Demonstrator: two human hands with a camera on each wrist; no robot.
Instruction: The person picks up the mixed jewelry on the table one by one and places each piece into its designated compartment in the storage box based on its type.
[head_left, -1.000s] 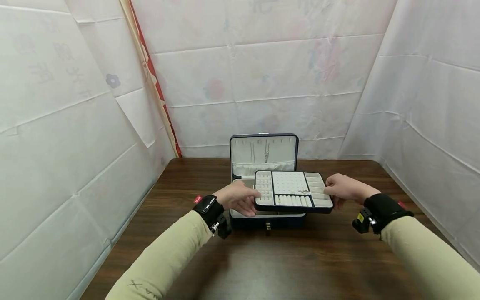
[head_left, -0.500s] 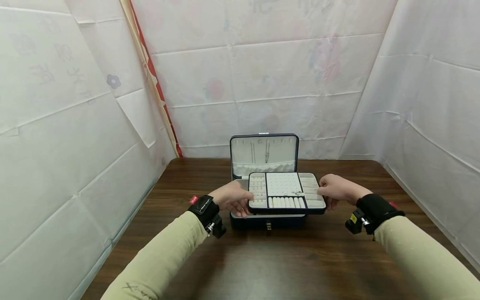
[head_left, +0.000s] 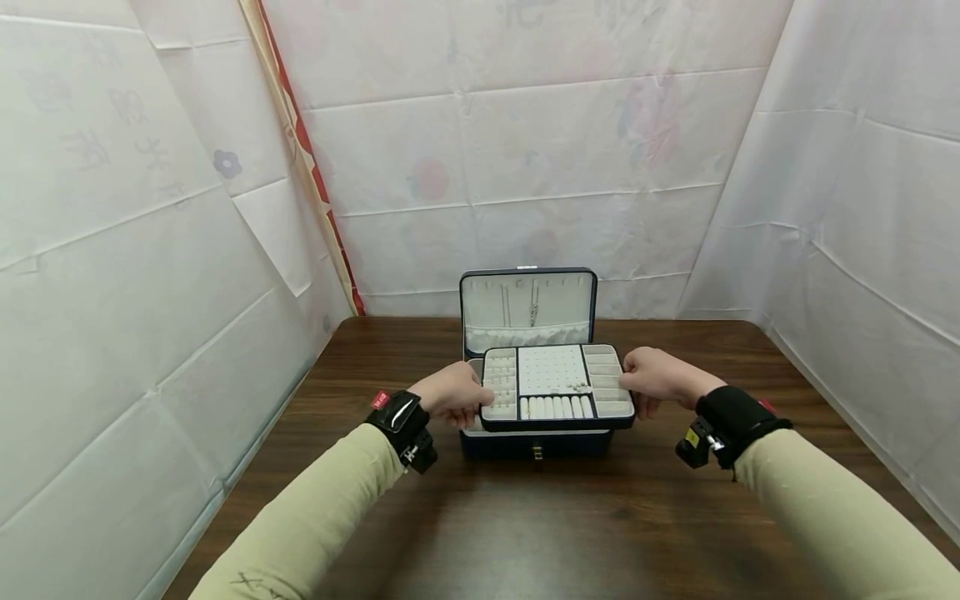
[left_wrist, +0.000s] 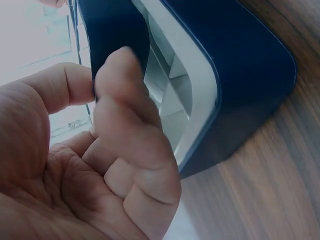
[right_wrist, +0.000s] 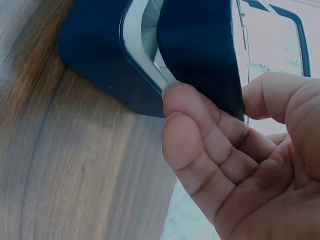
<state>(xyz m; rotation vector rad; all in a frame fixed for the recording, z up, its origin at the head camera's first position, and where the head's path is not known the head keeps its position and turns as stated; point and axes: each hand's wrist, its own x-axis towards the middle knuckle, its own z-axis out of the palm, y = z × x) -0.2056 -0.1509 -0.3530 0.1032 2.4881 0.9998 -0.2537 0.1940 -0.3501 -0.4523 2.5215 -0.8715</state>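
Note:
Between my two hands a dark blue jewelry tray (head_left: 551, 371) with white compartments is held just above the base of a jewelry box (head_left: 498, 446). My left hand (head_left: 453, 393) pinches the tray's left end, thumb on the rim and fingers below. At the opposite end my right hand (head_left: 660, 379) pinches the rim the same way. Both wrist views show a gap between the tray's underside and the box's white-edged base, with divided compartments inside. Small jewelry pieces (head_left: 577, 387) lie on the tray's dotted middle panel.
Behind the tray, the box's raised lid (head_left: 558, 296) has a white lining with necklaces (head_left: 533, 302) hanging inside. A gold-coloured clasp (head_left: 537, 452) is on the box front. The brown wooden table (head_left: 555, 533) is enclosed by white sheets (head_left: 525, 150).
Both hands have carried the tray leftward, from overhanging the box's right side to lying more nearly over the base. The box and its lid have stayed in place.

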